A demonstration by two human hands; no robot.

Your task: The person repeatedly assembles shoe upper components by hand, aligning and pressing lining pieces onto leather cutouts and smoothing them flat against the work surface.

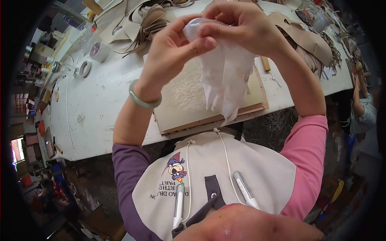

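Both my hands are raised over the table, close together, with a thin, crumpled white sheet [225,74] between them. Whether it is cloth or plastic I cannot tell. My left hand [171,50] pinches its upper left edge between thumb and fingers; a pale green bangle circles that wrist. Along the top edge, my right hand [243,28] grips the sheet with bent fingers. Its lower end hangs loose in ragged folds. Beneath it lies a cream board [175,110] with a rough, scuffed patch, at the table's near edge.
Stacks of beige cut pieces [148,24] lie at the back of the white table [92,116], with more beige pieces [305,40] at the right. Tape rolls [98,52] stand at the left. A small wooden block [265,63] sits beside the board. Another person [362,108] is at the far right.
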